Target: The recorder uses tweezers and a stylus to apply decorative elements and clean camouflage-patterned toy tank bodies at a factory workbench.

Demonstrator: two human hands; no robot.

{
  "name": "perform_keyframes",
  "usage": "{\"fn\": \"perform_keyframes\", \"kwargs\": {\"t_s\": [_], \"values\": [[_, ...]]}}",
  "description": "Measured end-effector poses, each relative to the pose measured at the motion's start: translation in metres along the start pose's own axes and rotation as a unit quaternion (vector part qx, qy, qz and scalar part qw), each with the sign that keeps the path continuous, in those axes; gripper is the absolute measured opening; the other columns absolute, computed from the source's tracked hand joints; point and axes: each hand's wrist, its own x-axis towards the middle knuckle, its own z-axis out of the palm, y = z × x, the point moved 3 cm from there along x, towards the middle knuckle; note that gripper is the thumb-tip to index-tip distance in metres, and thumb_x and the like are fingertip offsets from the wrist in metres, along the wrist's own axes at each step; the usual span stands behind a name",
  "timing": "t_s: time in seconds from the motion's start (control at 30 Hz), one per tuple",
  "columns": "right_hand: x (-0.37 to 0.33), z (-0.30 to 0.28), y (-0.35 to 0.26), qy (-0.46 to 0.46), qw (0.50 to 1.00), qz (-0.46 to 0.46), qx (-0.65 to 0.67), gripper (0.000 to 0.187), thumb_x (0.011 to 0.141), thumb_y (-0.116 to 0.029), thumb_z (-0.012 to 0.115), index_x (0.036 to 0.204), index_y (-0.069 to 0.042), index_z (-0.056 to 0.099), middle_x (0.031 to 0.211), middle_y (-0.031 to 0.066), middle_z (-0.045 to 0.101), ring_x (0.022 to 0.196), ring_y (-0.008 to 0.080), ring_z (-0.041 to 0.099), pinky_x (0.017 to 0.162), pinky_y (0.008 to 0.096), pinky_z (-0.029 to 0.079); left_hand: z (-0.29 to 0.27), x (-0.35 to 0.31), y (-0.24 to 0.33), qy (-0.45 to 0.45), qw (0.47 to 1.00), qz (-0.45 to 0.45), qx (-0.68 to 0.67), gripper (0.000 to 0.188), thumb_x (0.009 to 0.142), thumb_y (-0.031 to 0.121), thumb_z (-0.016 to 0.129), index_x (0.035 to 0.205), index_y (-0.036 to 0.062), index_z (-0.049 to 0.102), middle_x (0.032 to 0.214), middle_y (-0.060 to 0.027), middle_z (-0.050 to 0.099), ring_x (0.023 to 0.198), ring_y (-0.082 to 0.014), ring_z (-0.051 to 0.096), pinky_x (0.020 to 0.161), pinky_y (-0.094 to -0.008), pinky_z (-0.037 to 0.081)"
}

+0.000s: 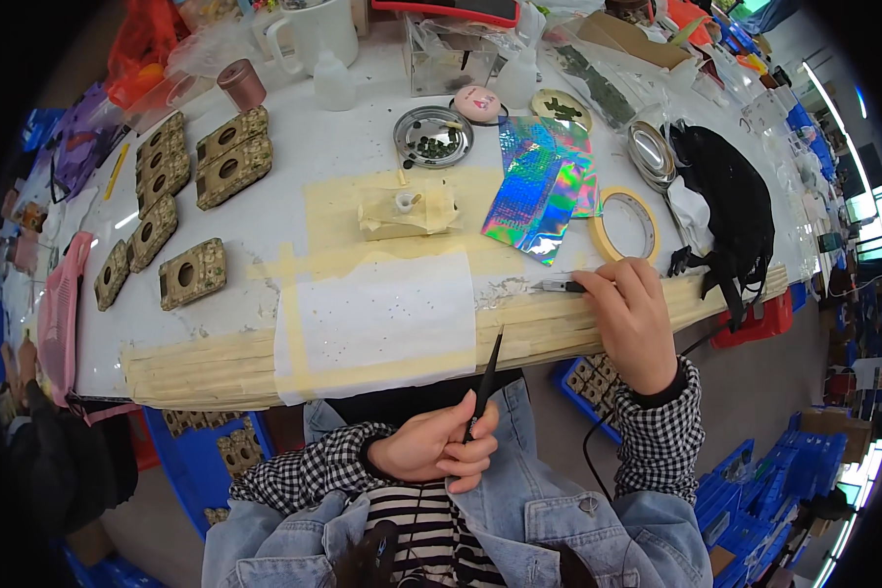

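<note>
My left hand is closed around a pair of black tweezers, held at the table's front edge with the points up and away from me. To the right, my right hand grips a craft knife by its dark handle. Its silver end points left, low over the tabletop. Between the hands, a white paper sheet with scattered tiny specks is taped down. Beyond it sits a tape-covered block with a small white cup-like piece on top. A yellow tape roll lies just past my right hand.
Camouflage model hulls with round holes stand at the left. Shiny holographic sheets, a round dish of small dark green parts and a black cloth bag lie farther back. Blue crates are below the table.
</note>
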Motion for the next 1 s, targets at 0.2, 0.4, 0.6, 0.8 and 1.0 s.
{"fn": "perform_keyframes", "kwargs": {"t_s": [0.2, 0.4, 0.6, 0.8, 1.0], "values": [[-0.013, -0.002, -0.008, -0.010, 0.997, 0.043, 0.069, 0.037, 0.069, 0.003, 0.061, 0.105, -0.003, 0.060, 0.082, 0.0088, 0.052, 0.072, 0.0240, 0.055, 0.061, 0.0331, 0.046, -0.001, -0.001, -0.002, -0.029, 0.999, -0.006, -0.015, 0.048, 0.095, 0.055, 0.008, 0.083, 0.0153, 0.031, 0.059, 0.0056, 0.024, 0.046, -0.0061, 0.027, 0.052, -0.0271, 0.043], [-0.024, -0.001, -0.035, -0.072, 0.995, 0.033, 0.057, 0.054, 0.067, 0.000, 0.062, 0.117, -0.020, 0.063, 0.078, 0.0042, 0.050, 0.062, 0.0191, 0.055, 0.053, 0.0299, 0.047, -0.002, -0.005, -0.003, -0.023, 0.999, -0.026, -0.022, 0.048, 0.094, 0.056, 0.007, 0.084, 0.0159, 0.031, 0.059, 0.0059, 0.024, 0.046, -0.0061, 0.028, 0.054, -0.0281, 0.043], [-0.022, 0.004, -0.044, -0.071, 0.994, 0.037, 0.068, 0.051, 0.067, -0.003, 0.062, 0.115, -0.020, 0.063, 0.078, 0.0045, 0.050, 0.060, 0.0185, 0.055, 0.052, 0.0295, 0.047, -0.003, -0.007, -0.004, -0.016, 0.999, -0.036, -0.024, 0.046, 0.094, 0.057, 0.009, 0.084, 0.0167, 0.029, 0.061, 0.0047, 0.026, 0.047, -0.0073, 0.029, 0.052, -0.0277, 0.042], [-0.023, 0.007, -0.048, -0.017, 0.997, 0.005, 0.069, 0.051, 0.066, -0.002, 0.062, 0.114, -0.021, 0.065, 0.077, 0.0042, 0.048, 0.062, 0.0185, 0.054, 0.052, 0.0296, 0.046, -0.002, -0.007, -0.003, -0.022, 0.999, -0.036, -0.011, 0.046, 0.094, 0.057, 0.010, 0.085, 0.0169, 0.030, 0.062, 0.0046, 0.026, 0.047, -0.0072, 0.029, 0.053, -0.0276, 0.042], [-0.025, 0.004, -0.052, -0.031, 0.998, -0.006, 0.062, 0.055, 0.063, 0.001, 0.064, 0.114, -0.020, 0.065, 0.079, 0.0041, 0.045, 0.065, 0.0176, 0.051, 0.054, 0.0289, 0.046, 0.000, -0.007, -0.003, -0.005, 0.999, -0.032, -0.015, 0.046, 0.095, 0.055, 0.009, 0.085, 0.0153, 0.031, 0.060, 0.0052, 0.024, 0.047, -0.0070, 0.028, 0.053, -0.0273, 0.043]]}}
